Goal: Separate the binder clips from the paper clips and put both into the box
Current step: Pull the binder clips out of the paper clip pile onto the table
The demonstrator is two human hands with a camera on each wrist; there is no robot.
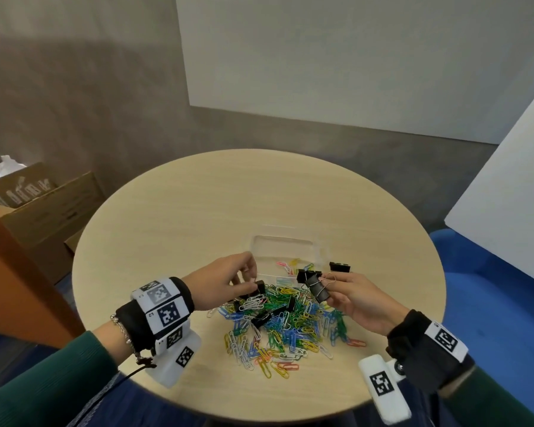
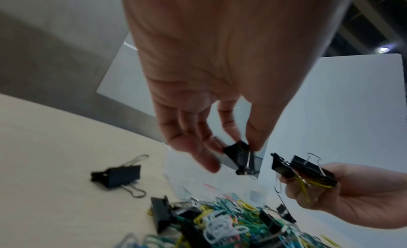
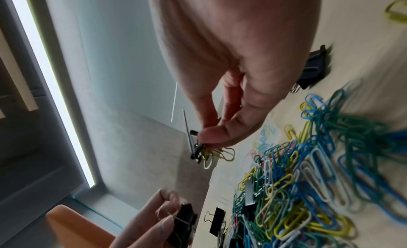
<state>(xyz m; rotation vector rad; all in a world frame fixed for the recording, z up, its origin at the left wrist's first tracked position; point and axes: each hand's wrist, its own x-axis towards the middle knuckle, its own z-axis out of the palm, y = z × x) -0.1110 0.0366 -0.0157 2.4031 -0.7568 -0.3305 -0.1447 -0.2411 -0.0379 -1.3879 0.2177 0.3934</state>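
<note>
My left hand (image 1: pixel 247 277) pinches one black binder clip (image 1: pixel 258 286) by thumb and fingers just above the pile's left edge; the left wrist view shows this clip (image 2: pixel 239 156) hanging from the fingertips. My right hand (image 1: pixel 332 289) grips a bunch of black binder clips (image 1: pixel 315 285) with a yellow paper clip (image 2: pixel 306 184) caught in it, seen also in the right wrist view as the bunch (image 3: pixel 197 147). A heap of coloured paper clips (image 1: pixel 284 325) lies mid-table with several binder clips (image 1: pixel 261 318) mixed in. The clear plastic box (image 1: pixel 285 251) lies behind the pile.
One loose binder clip (image 1: pixel 339 266) sits right of the box, another (image 2: pixel 118 175) on bare tabletop. The round wooden table (image 1: pixel 167 241) has free room at the left and far side. Cardboard boxes (image 1: pixel 43 204) stand on the floor at left, a blue seat (image 1: pixel 490 288) at right.
</note>
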